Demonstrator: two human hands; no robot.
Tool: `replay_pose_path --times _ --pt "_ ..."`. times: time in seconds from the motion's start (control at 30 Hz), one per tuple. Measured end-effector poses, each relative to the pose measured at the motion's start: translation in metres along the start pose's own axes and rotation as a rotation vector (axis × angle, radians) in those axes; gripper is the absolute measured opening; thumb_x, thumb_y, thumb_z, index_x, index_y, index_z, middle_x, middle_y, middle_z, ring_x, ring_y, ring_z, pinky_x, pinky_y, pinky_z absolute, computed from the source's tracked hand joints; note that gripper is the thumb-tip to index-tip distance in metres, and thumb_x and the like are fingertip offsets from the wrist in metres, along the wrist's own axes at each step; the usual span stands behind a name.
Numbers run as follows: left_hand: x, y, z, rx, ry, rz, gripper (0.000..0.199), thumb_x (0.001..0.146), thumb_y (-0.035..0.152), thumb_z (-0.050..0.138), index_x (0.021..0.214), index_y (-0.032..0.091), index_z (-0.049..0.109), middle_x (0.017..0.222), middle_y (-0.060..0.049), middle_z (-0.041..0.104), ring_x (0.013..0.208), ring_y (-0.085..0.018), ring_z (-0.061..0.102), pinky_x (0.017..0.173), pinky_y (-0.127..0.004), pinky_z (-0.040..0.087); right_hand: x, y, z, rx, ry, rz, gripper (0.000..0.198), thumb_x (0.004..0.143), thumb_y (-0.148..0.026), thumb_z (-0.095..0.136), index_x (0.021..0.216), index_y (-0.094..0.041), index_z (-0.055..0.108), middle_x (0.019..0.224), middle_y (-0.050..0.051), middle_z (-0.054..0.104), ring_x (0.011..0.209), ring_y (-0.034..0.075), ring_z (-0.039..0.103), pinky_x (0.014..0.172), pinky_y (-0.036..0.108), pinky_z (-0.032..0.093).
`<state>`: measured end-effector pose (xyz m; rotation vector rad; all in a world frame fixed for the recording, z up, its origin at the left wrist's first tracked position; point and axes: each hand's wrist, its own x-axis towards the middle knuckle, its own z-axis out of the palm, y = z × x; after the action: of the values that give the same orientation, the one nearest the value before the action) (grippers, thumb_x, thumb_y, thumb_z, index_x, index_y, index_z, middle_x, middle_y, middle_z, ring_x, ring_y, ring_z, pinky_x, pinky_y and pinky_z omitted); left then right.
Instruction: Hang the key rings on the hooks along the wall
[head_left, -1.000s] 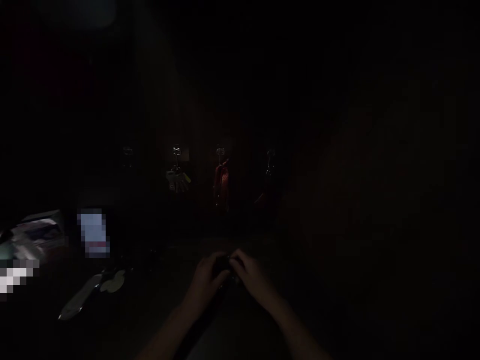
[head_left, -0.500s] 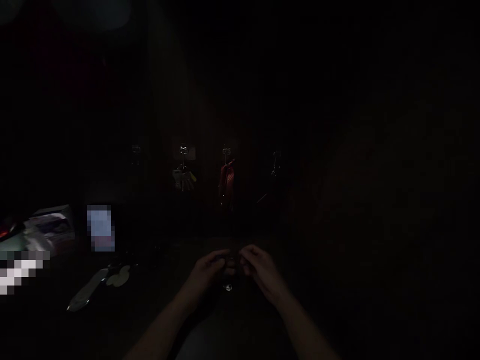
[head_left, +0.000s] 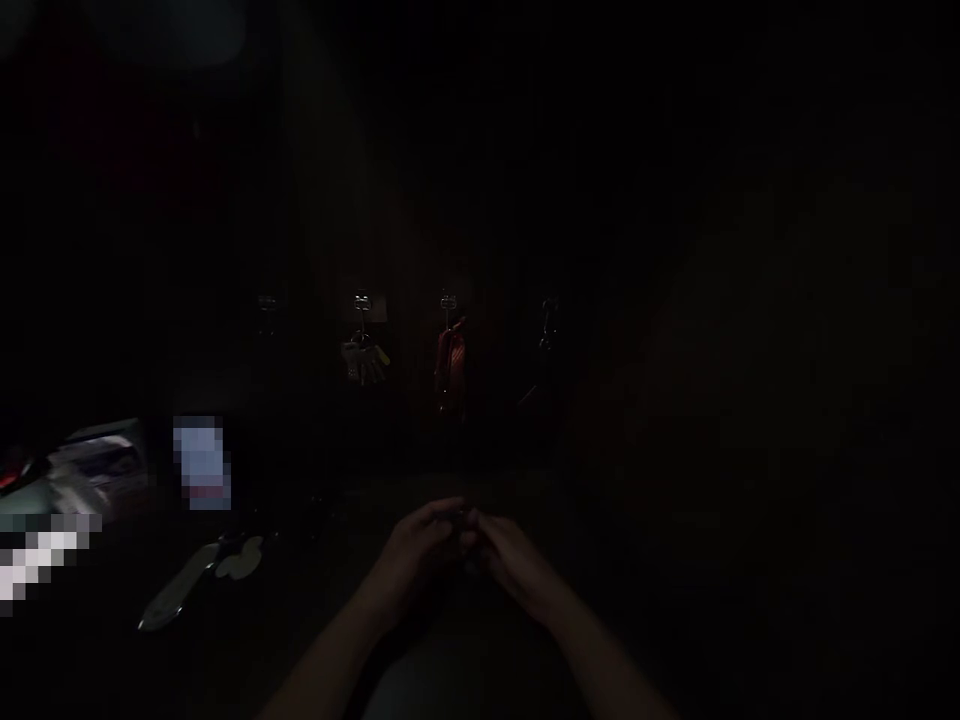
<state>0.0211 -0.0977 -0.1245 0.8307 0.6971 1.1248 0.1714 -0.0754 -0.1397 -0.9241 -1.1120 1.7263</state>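
Above the dim desk (head_left: 450,650) | left hand (head_left: 415,542) and right hand (head_left: 516,558) sat close, fingers curled | anything held: untellable | handling looked underway, completion unclear

A dark tabletop (head_left: 442,665) carries a long, pale object (head_left: 178,590).

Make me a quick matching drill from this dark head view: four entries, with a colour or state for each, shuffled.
Column one
1. Keys
2. Hanging thing just right of the keys
3. Pixelated rectangle
4. Left hand and right hand

Column two
A. reddish
B. fingertips close together
C. greyish, with a yellow part
D. mostly pale blue

Pairs: 1-C, 2-A, 3-D, 4-B
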Motion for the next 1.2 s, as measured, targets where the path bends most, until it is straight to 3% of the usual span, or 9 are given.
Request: replay_pose_path --times 0.1,0.3,0.43,0.6,0.77,0.9,1.03,1.2 --pt "-0.002 -0.002 0.003 0.097 -0.030 0.015 0.041 0.070 0.028 0.071 0.107 0.015 0.060 0.101 -0.012 0.069 0.084 -0.021 0.067 0.080 -0.034 0.048 -0.002 -0.004 0.003 0.140 0.052 -0.010 0.040 0.060 -0.052 0.072 0.069 -0.014 0.065 0.060 0.000 0.059 0.055 0.010 0.053 0.053 0.022 0.040" --pt "-0.001 -0.005 0.004 0.212 0.042 0.028 0.057 0.065 0.027 0.074 0.116 0.018 0.048 0.081 -0.006 0.072 0.074 -0.020 0.068 0.074 -0.033 0.049 -0.008 -0.021 0.005 0.089 0.123 -0.107 0.036 0.059 -0.047 0.074 0.077 -0.016 0.070 0.070 0.003 0.065 0.064 0.014 0.057 0.053 0.022 0.042" --pt "0.000 -0.005 0.004 0.269 0.038 0.034 0.044 0.063 0.027 0.075 0.102 0.018 0.057 0.082 -0.005 0.071 0.077 -0.020 0.067 0.075 -0.032 0.048 -0.007 -0.022 0.005 0.085 0.164 -0.149 0.035 0.059 -0.048 0.073 0.077 -0.018 0.071 0.068 0.003 0.065 0.061 0.015 0.057 0.051 0.024 0.042" --pt "0.001 -0.003 0.003 0.307 0.056 0.041 0.034 0.064 0.030 0.073 0.094 0.017 0.062 0.083 -0.004 0.070 0.078 -0.018 0.067 0.076 -0.030 0.048 -0.003 -0.021 -0.002 0.126 0.222 -0.264 0.030 0.062 -0.044 0.073 0.079 -0.019 0.072 0.086 0.006 0.069 0.085 0.020 0.061 0.072 0.028 0.045" --pt "0.000 -0.001 0.004 0.358 0.125 0.067 0.033 0.068 0.035 0.069 0.094 0.017 0.061 0.083 -0.006 0.070 0.075 -0.019 0.067 0.072 -0.031 0.050 -0.006 -0.025 -0.001 0.268 0.232 -0.263 0.025 0.062 -0.039 0.074 0.079 -0.020 0.071 0.086 0.004 0.069 0.089 0.020 0.062 0.080 0.029 0.044" --pt "0.000 0.001 0.003 0.419 0.165 0.132 0.030 0.071 0.037 0.065 0.094 0.017 0.060 0.082 -0.006 0.070 0.073 -0.018 0.066 0.070 -0.029 0.050 -0.011 -0.030 0.003 0.262 0.208 -0.226 0.030 0.063 -0.041 0.074 0.081 -0.017 0.068 0.079 0.005 0.068 0.079 0.019 0.063 0.073 0.029 0.045" --pt "0.003 0.002 -0.008 0.520 0.270 0.234 0.032 0.075 0.040 0.059 0.098 0.018 0.058 0.083 -0.004 0.069 0.072 -0.018 0.065 0.067 -0.028 0.049 -0.012 -0.037 0.002 0.181 0.242 -0.280 0.030 0.066 -0.044 0.070 0.081 -0.018 0.068 0.066 -0.001 0.061 0.057 0.011 0.055 0.055 0.023 0.041" --pt "0.004 0.006 -0.024 0.744 0.318 0.379 0.028 0.078 0.038 0.055 0.102 0.023 0.059 0.095 -0.004 0.069 0.090 -0.020 0.063 0.081 -0.030 0.046 -0.012 -0.060 -0.001 0.078 0.337 -0.383 0.025 0.072 -0.042 0.065 0.083 -0.020 0.067 0.065 -0.003 0.052 0.048 0.006 0.041 0.044 0.020 0.031"
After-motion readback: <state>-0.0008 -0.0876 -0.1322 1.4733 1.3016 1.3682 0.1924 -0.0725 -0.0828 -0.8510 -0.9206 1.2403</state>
